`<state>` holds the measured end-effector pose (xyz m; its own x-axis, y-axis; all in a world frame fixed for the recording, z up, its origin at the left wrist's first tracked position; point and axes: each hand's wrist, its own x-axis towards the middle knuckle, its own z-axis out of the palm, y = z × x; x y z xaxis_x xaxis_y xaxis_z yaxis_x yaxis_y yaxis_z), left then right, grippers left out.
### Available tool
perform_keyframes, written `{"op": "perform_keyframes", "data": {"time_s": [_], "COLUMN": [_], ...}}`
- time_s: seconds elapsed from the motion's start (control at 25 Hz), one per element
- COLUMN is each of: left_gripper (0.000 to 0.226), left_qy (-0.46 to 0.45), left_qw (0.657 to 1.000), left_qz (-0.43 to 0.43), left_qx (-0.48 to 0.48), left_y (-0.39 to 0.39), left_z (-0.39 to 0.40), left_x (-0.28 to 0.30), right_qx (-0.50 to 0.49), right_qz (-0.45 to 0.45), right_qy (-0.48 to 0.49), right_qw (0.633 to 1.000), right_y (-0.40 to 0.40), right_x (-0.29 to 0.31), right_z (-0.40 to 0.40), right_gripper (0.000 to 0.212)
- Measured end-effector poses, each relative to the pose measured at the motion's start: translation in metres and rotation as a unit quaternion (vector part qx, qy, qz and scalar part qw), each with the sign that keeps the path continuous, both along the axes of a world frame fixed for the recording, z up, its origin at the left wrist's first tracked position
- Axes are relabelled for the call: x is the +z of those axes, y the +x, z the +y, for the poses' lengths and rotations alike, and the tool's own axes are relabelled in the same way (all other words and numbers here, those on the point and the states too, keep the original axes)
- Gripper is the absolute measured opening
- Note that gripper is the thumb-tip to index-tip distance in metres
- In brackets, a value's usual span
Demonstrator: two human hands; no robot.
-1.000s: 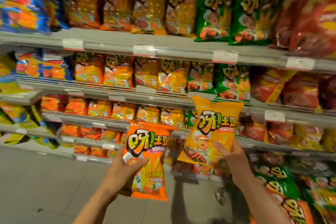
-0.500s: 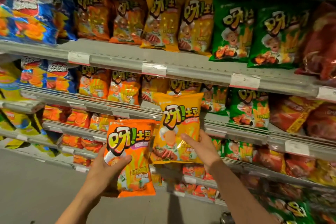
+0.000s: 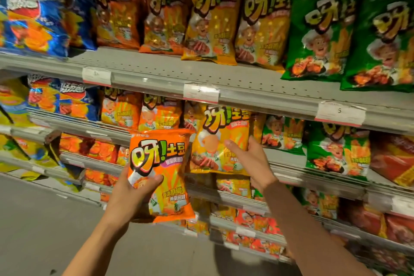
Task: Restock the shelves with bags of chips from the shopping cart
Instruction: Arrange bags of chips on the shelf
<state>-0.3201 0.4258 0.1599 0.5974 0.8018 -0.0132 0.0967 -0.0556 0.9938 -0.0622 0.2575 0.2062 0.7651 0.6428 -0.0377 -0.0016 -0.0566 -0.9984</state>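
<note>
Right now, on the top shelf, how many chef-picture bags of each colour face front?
Orange bags: 2
Yellow bags: 2
Green bags: 2
Total: 6 in view; any behind them are hidden.

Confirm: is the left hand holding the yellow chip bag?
No, the left hand grips the orange chip bag; the right hand holds the yellow chip bag.
</note>
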Motion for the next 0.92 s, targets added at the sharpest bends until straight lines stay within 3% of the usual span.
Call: {"op": "perform_keyframes", "data": {"time_s": [0.12,0.24,0.36,0.48,0.52,0.8,0.92], "left_gripper": [0.058,0.063,0.072,0.076,0.076,0.069,0.062], "left_qy": [0.027,0.014,0.009,0.010,0.013,0.026,0.015], "left_qw": [1.000,1.000,0.999,0.998,0.998,0.995,0.994], "left_qz": [-0.006,-0.013,-0.010,-0.009,-0.007,-0.005,-0.008], "left_qx": [-0.003,-0.024,-0.034,-0.059,-0.065,-0.096,-0.112], "left_y": [0.001,-0.017,-0.033,-0.041,-0.042,-0.031,-0.022], "left_z": [0.017,0.054,0.091,0.121,0.127,0.145,0.145], "left_x": [0.002,0.003,0.004,0.005,0.006,0.009,0.007], "right_qx": [-0.068,-0.076,-0.045,-0.030,-0.031,-0.125,-0.144], "right_qz": [-0.019,-0.001,0.029,0.029,0.020,-0.024,-0.041], "right_qy": [0.029,0.040,0.067,0.041,0.032,-0.006,-0.033], "right_qw": [0.997,0.996,0.996,0.998,0.999,0.992,0.988], "right_y": [0.011,0.004,-0.002,-0.002,-0.001,0.001,0.002], "right_x": [0.012,0.013,0.005,-0.001,-0.002,0.006,0.006], "right_z": [0.030,0.074,0.104,0.115,0.114,0.107,0.108], "right_gripper": [0.043,0.060,0.056,0.093,0.093,0.027,0.042]}}
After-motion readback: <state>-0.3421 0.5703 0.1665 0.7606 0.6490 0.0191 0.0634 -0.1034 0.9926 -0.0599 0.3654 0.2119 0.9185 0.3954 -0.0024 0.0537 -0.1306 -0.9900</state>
